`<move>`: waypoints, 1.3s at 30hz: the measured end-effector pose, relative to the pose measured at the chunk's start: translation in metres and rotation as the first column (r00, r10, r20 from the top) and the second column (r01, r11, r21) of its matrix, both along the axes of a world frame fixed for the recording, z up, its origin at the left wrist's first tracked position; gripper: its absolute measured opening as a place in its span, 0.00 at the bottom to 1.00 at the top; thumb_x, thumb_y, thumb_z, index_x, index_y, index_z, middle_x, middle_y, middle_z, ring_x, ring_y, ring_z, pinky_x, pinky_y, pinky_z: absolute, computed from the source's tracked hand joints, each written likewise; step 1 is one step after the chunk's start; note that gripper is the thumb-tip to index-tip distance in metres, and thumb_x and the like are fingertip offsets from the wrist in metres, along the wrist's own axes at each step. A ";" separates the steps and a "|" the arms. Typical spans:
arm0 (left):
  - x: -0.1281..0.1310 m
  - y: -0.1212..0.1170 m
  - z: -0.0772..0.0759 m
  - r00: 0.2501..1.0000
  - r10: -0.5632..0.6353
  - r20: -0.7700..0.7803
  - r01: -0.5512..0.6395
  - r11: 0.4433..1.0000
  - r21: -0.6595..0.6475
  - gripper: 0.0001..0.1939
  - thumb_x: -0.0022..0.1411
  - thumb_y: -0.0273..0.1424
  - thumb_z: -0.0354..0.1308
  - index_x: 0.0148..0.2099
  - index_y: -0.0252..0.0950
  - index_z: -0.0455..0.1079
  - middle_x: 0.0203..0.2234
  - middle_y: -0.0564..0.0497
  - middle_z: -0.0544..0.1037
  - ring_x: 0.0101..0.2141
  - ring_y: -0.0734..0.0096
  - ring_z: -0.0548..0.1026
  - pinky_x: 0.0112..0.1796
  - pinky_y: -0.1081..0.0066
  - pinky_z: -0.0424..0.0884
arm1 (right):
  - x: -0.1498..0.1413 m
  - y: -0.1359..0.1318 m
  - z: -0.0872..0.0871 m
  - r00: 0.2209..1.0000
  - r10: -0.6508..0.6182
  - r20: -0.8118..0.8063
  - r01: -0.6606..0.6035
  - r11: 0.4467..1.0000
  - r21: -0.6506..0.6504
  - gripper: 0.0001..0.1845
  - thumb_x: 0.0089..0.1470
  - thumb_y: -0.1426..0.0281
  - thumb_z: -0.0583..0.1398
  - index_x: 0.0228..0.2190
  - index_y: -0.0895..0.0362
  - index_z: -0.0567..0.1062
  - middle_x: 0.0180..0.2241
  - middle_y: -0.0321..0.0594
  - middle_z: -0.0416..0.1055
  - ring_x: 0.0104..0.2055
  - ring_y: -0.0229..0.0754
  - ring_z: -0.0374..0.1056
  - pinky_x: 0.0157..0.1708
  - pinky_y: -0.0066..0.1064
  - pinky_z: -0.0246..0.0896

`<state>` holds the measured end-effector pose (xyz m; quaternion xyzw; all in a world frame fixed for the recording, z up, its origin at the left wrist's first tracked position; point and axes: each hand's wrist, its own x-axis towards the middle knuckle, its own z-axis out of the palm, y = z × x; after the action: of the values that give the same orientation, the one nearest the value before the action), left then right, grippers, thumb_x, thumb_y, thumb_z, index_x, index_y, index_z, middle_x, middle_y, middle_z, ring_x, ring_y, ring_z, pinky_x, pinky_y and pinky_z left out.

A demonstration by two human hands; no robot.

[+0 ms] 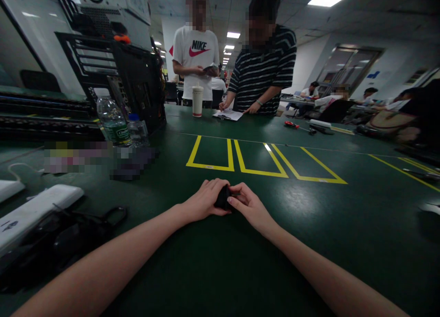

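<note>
The left hand (202, 200), at the centre of the frame, is curled around a small black object (222, 197), thumb below and fingers over the top. The right hand (249, 206) closes thumb and fingertips on the object's right edge. Fingers hide most of it, so its shape and any loose parts cannot be made out. If either grip slackened, the smooth dark object could slip or turn; if the right hand pulled hard, a piece could jump free and be hard to spot against the dark green table (220, 266).

Just beyond the hands, yellow tape (210, 167) marks open-ended outlines; a raised tape edge could catch something slid across it.

At the lower left, a black tangle (68, 239) lies beside a white bar (44, 211), near the left forearm; a sleeveless elbow swinging out could snag it.

Farther off at the upper left, a large bottle (112, 120) and a small bottle (138, 131) stand beside a computer case (137, 74); a knock could tip them against it. At the upper centre, a lidded cup (197, 101) stands near a person's papers (228, 115), where a bump could spill it.
</note>
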<state>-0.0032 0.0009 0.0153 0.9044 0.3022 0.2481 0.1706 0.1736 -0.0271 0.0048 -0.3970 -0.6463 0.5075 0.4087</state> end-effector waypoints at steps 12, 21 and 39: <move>-0.001 -0.002 0.003 1.000 0.005 -0.018 -0.006 1.000 -0.015 0.29 0.50 0.36 0.60 0.51 0.38 0.50 0.44 0.46 0.64 0.42 0.61 0.65 0.42 0.61 0.60 | -0.001 0.000 0.000 0.999 -0.043 0.023 0.042 0.999 0.016 0.07 0.51 0.69 0.56 0.35 0.53 0.65 0.38 0.35 0.64 0.41 0.40 0.65 0.38 0.34 0.64; 0.001 -0.001 0.001 1.000 0.016 -0.008 -0.016 0.999 -0.033 0.29 0.50 0.36 0.61 0.50 0.39 0.51 0.43 0.46 0.65 0.42 0.61 0.65 0.42 0.61 0.61 | -0.001 -0.001 0.003 0.996 -0.069 0.062 0.069 0.998 -0.001 0.15 0.49 0.69 0.57 0.41 0.54 0.63 0.42 0.39 0.64 0.45 0.41 0.64 0.45 0.38 0.61; 0.000 -0.002 0.003 1.000 -0.009 -0.016 0.009 1.000 -0.009 0.30 0.50 0.35 0.60 0.51 0.39 0.50 0.45 0.46 0.64 0.44 0.61 0.65 0.43 0.61 0.60 | -0.002 -0.003 0.002 0.997 -0.038 0.061 0.035 0.998 0.055 0.07 0.52 0.67 0.54 0.35 0.53 0.65 0.36 0.35 0.67 0.42 0.40 0.65 0.43 0.37 0.61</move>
<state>-0.0032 -0.0012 0.0184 0.9069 0.3007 0.2390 0.1731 0.1713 -0.0304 0.0070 -0.4132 -0.6647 0.4698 0.4082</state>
